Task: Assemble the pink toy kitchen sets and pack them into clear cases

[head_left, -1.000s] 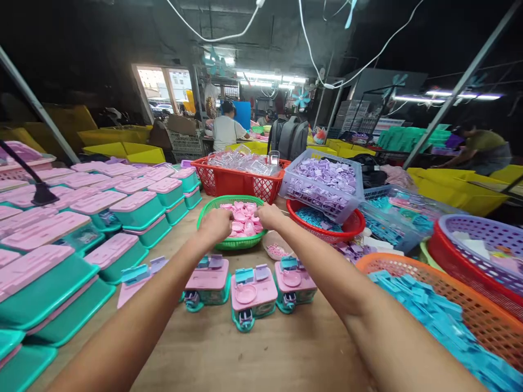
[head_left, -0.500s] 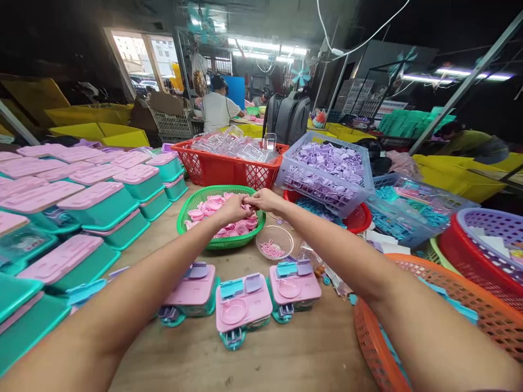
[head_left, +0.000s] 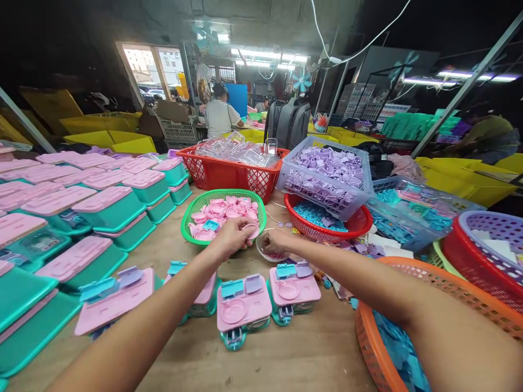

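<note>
Over the front right rim of a green basket (head_left: 188, 237), my left hand (head_left: 232, 238) is closed on a round pink plastic dish (head_left: 251, 231). Many similar pink pieces (head_left: 229, 207) fill that basket. My right hand (head_left: 275, 241) reaches down into a small clear bowl (head_left: 261, 251) of tiny pink parts (head_left: 274, 255); its fingers are bunched, and what they hold is hidden. In front of the hands stand pink-lidded teal boxes, among them a middle box (head_left: 244, 305) and a right box (head_left: 295, 288), each with a round pink dish, a blue flap and a purple flap on the lid.
Stacked teal boxes with pink lids (head_left: 104, 198) cover the left side. Behind are a red basket (head_left: 229, 174) of clear parts and a clear crate (head_left: 327, 188) of purple pieces. An orange basket (head_left: 368, 348) stands near my right arm. A person (head_left: 220, 114) sits farther back.
My hands were together over the green basket. Now they are apart: the left has drawn nearer with a pink dish, and the right has moved down into the clear bowl.
</note>
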Demonstrator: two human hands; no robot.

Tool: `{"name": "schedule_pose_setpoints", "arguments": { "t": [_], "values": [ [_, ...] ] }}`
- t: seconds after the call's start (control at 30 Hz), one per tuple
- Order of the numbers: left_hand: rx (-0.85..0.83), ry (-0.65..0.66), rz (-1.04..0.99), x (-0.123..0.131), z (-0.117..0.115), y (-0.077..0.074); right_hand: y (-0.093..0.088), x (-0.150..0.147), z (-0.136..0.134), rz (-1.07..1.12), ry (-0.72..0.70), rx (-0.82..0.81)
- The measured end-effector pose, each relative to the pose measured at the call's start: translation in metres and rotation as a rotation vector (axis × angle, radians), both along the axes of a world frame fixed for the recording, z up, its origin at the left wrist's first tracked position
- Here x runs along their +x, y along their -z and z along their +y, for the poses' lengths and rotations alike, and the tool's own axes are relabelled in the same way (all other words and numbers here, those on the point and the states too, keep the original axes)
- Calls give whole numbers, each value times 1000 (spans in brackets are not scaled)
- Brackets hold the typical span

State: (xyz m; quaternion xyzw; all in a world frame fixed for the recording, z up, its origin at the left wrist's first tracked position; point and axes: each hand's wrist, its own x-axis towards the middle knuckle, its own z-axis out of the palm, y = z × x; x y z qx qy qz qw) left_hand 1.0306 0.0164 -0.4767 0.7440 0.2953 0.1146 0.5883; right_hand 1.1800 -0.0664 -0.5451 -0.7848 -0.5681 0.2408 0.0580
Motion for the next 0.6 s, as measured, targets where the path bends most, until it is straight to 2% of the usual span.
{"name": "schedule_pose_setpoints", "arguments": {
  "t": [0.1, 0.27, 0.33, 0.5, 0.6],
  "values": [
    [-15, 12, -32, -4, -3, 6, -8, 5, -3, -34, -4, 45],
    [130, -93, -82, -5, 3, 16, -27, 14, -19, -67, 9, 203],
    [141, -88, -88, -3, 3, 20, -30, 14, -26, -63, 17, 236],
    [-59, -50, -87, 1, -3, 21, -29, 14, -37, -95, 41, 328],
    [-87, -31, -50, 2, -5, 20, -29, 17, -38, -111, 39, 465]
  ]
}}
